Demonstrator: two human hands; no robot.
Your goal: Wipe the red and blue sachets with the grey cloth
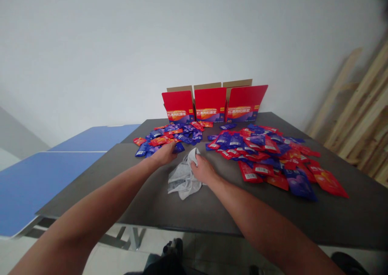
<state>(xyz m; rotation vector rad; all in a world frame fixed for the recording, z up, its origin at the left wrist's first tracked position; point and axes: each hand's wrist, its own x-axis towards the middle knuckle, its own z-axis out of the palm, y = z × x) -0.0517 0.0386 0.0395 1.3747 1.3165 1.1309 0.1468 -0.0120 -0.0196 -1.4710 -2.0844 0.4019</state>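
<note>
"Where are the hands working?"
"The left hand [165, 153] is closing narrow on red and blue packets [160, 140] at eleven o'clock. The right hand [203, 169] is gripping a grey cloth [182, 181]."
"What is remaining?"
"More packets [263, 157] are lying at two o'clock, beside three boxes [214, 103] at twelve."

Seen from the side of the room, the person's left forearm [100, 214] and right forearm [266, 226] are bare along their whole visible length, running down to an equally bare left hand [165, 153] and right hand [203, 170]. Both arms look solid and smooth, and they leave the frame at the lower corners before any garment shows on them. Down at the bottom edge, dark trousers [156, 265] just show, and beside them sits a dark shoe [172, 248], though it is too cut off and dim to make out any detail.
</note>
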